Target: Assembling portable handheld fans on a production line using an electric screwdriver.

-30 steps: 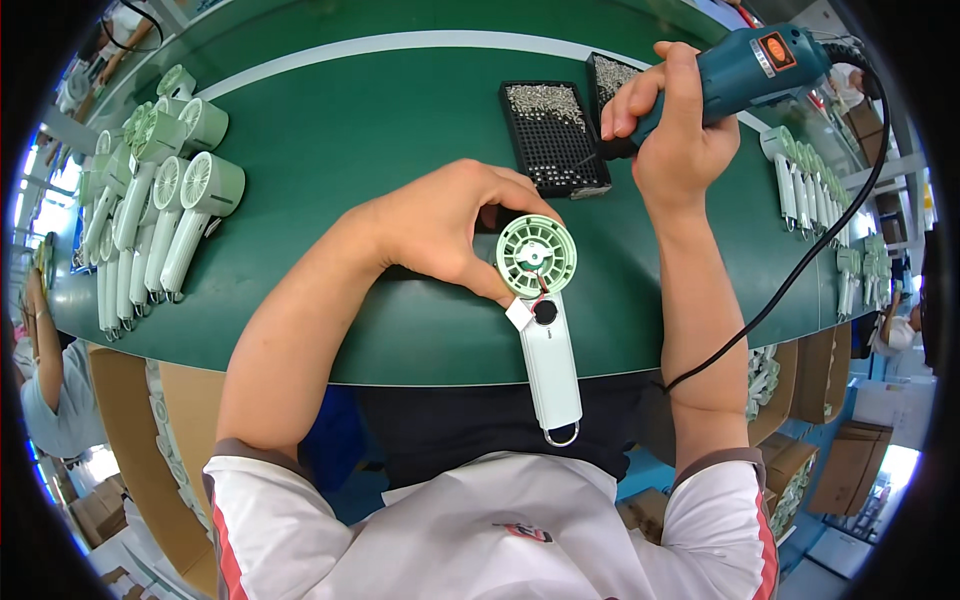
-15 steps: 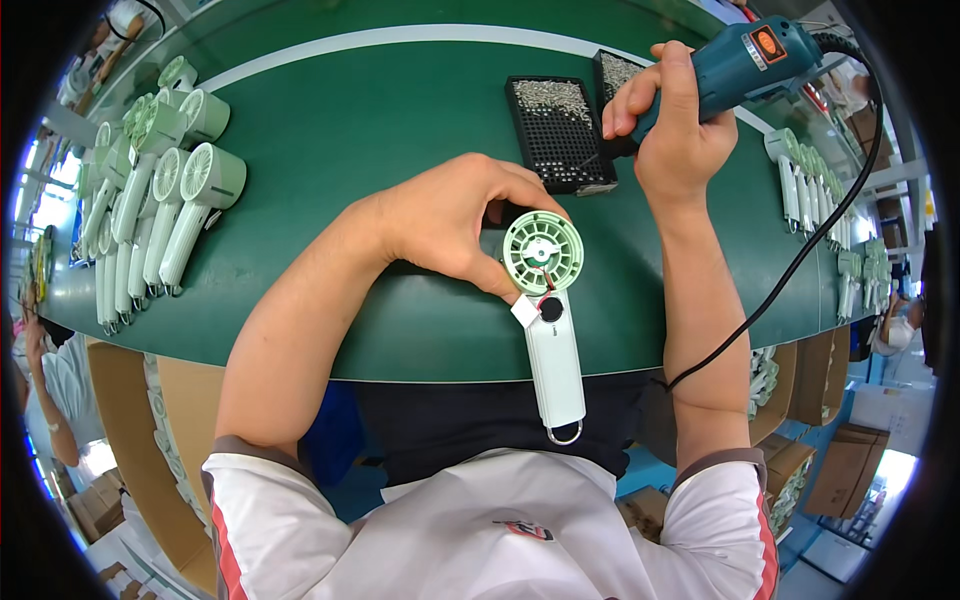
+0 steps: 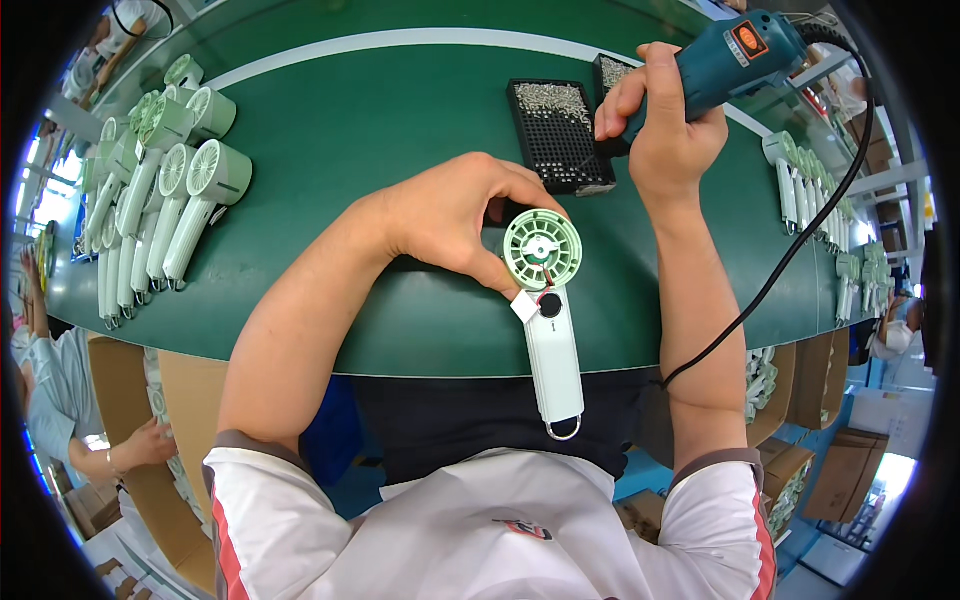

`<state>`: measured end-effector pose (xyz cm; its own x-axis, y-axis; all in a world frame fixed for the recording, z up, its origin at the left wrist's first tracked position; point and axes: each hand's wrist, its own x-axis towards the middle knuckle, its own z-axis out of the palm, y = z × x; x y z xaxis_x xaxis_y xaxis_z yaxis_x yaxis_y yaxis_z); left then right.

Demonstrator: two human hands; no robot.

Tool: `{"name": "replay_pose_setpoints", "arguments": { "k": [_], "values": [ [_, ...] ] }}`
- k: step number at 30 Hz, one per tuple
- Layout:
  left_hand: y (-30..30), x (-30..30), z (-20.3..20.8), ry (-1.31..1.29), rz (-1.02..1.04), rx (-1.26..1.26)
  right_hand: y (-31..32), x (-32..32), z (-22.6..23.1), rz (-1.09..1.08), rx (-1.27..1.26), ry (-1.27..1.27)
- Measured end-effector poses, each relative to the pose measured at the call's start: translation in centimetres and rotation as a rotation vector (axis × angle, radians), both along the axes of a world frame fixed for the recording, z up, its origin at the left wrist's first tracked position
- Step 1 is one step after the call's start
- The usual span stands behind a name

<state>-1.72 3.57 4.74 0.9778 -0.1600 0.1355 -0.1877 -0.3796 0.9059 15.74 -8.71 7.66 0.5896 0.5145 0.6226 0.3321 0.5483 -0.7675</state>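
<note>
My left hand (image 3: 465,222) is closed round the round head of a pale green and white handheld fan (image 3: 560,350). Its inner ribs and a red wire show in the head, and its handle points toward me with a metal loop at the end. A small white square piece (image 3: 523,306) sits by my left thumb, against the fan's neck. My right hand (image 3: 672,130) grips a teal electric screwdriver (image 3: 738,62), its tip over a black screw tray (image 3: 555,128). Small silver screws fill the tray's far part, and some stand in the near holes.
Several fans (image 3: 195,200) lie piled at the left of the green table (image 3: 400,110); more fans (image 3: 800,180) line the right. A black cord (image 3: 800,240) runs from the screwdriver past my right forearm. Cardboard boxes (image 3: 125,400) stand below the table. Another person's hand (image 3: 148,445) reaches into the left box.
My right hand and the screwdriver have shifted slightly left. The other person's hand has come into the box at left. My left hand and the fan have barely moved.
</note>
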Motion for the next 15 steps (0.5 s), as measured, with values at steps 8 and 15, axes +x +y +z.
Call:
{"name": "replay_pose_setpoints", "arguments": {
  "k": [8,15],
  "values": [
    [0.0,0.0,0.4,0.044,0.008,0.005,-0.8,-0.7,1.7,-0.016,0.062,0.083],
    [0.0,0.1,0.1,0.020,0.006,-0.013,-3.3,-4.2,4.9,0.205,0.136,0.182]
  ]
}}
